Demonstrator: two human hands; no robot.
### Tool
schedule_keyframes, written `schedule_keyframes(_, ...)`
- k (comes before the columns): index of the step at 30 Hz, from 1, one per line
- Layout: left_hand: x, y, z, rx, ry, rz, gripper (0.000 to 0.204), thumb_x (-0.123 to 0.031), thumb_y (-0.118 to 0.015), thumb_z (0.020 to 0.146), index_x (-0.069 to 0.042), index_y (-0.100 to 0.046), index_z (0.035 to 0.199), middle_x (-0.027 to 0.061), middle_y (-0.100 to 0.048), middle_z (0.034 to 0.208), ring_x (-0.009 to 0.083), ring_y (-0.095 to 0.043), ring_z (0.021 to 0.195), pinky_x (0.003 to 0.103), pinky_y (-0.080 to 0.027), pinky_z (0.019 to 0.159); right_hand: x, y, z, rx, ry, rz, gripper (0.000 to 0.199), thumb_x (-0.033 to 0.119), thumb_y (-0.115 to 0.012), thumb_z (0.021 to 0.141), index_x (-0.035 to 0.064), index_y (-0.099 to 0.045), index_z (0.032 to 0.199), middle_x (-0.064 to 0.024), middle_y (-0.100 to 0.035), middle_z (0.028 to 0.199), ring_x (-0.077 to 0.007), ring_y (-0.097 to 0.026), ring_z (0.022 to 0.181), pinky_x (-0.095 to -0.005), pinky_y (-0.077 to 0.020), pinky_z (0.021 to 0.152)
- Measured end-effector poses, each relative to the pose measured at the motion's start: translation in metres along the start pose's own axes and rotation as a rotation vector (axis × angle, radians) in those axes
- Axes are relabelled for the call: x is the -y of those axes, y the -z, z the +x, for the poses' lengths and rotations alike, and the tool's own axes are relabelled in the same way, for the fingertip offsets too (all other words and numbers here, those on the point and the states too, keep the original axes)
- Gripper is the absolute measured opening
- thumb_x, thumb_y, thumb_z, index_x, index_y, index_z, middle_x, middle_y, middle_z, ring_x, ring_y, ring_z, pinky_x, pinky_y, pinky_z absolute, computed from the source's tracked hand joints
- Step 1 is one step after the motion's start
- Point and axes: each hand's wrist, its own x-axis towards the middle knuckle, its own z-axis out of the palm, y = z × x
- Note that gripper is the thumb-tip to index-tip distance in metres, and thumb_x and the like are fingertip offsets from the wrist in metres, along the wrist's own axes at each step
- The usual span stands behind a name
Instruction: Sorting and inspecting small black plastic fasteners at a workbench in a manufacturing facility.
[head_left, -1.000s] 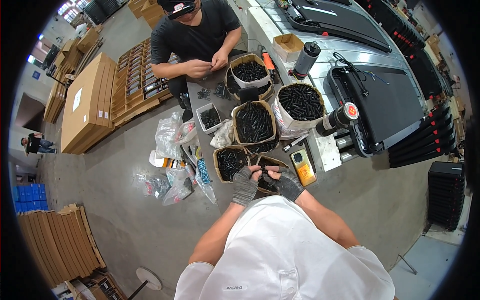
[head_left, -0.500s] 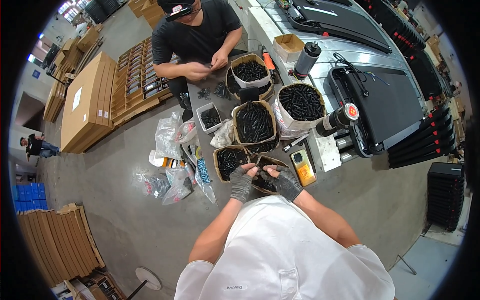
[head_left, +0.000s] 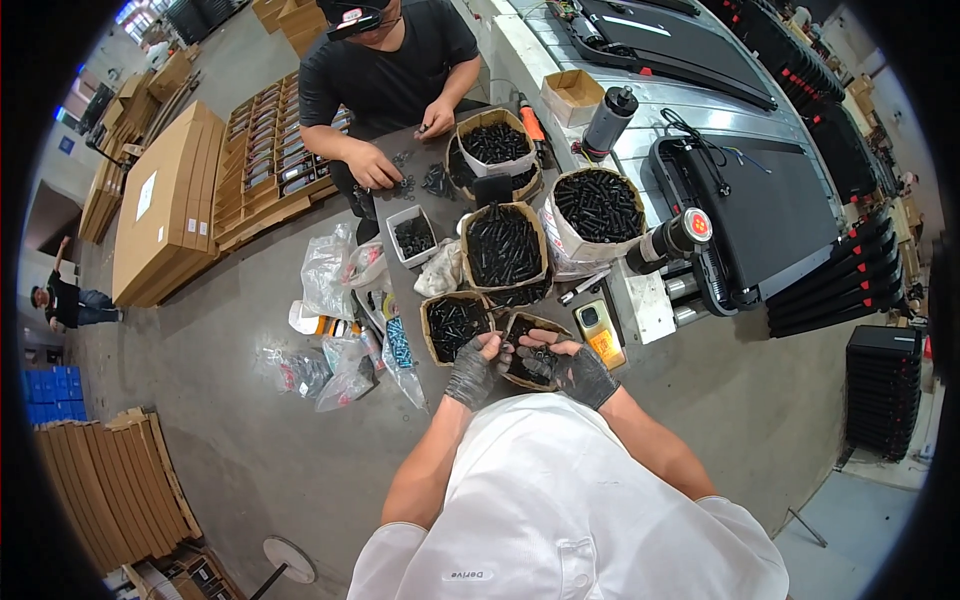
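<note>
My left hand (head_left: 474, 372), in a dark fingerless glove, is closed in a pinch on a small dark piece whose kind I cannot make out. Beside it, my right hand (head_left: 586, 374), gloved the same way, is turned partly palm up with loosely curled fingers. Small dark ring-like pieces (head_left: 543, 356) lie in its palm. Both hands are over a small box (head_left: 518, 378) of black parts, which they partly cover. Just left stands another cardboard box (head_left: 428, 330) holding black bolt-like parts. Behind it is a larger box (head_left: 468, 250) full of similar parts.
A yellow-backed phone (head_left: 600, 335) lies to the right. A white tub (head_left: 592, 230) of black parts and a black-grey cylinder (head_left: 668, 243) stand behind it. Plastic bags (head_left: 345, 375) lie at left. Across the table, a co-worker's hand (head_left: 373, 167) touches small rings.
My hands have moved slightly apart. My right hand has turned its palm up, showing the small dark pieces. The co-worker's hand has reached down to the rings on the table.
</note>
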Motion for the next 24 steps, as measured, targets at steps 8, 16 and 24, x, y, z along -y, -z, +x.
schedule_keyframes(8, -0.003, -0.001, -0.01, 0.05, 0.026, 0.13, 0.024, -0.02, -0.066, 0.09, -0.005, -0.058, 0.106, 0.0058, -0.063, 0.085, 0.0146, -0.057, 0.071, 0.026, -0.045, 0.062, 0.016, 0.0, -0.011, 0.159, 0.044, -0.097, 0.06, 0.012, -0.04, 0.083, -0.0022, -0.036, 0.141, -0.0185, -0.039, 0.145, -0.0265, -0.043, 0.132, -0.0341, -0.0363, 0.108)
schedule_keyframes(16, -0.009, 0.002, -0.013, 0.041, 0.031, 0.101, 0.019, -0.02, -0.069, 0.088, -0.006, -0.061, 0.098, 0.0057, -0.063, 0.084, 0.0147, -0.059, 0.071, 0.025, -0.047, 0.061, 0.013, 0.005, -0.004, 0.115, 0.064, -0.134, 0.061, -0.002, -0.047, 0.08, -0.003, -0.037, 0.14, -0.0186, -0.041, 0.143, -0.0275, -0.043, 0.131, -0.0343, -0.0334, 0.112)
schedule_keyframes(24, -0.015, 0.012, -0.019, 0.075, 0.026, 0.043, 0.018, -0.023, -0.067, 0.09, -0.007, -0.062, 0.098, 0.0058, -0.061, 0.08, 0.0141, -0.056, 0.068, 0.024, -0.044, 0.057, -0.008, 0.059, 0.029, 0.0, 0.206, -1.291, 0.049, -0.004, -0.047, 0.081, 0.0023, -0.05, 0.13, -0.0124, -0.055, 0.131, -0.0247, -0.051, 0.124, -0.0326, -0.0386, 0.105)
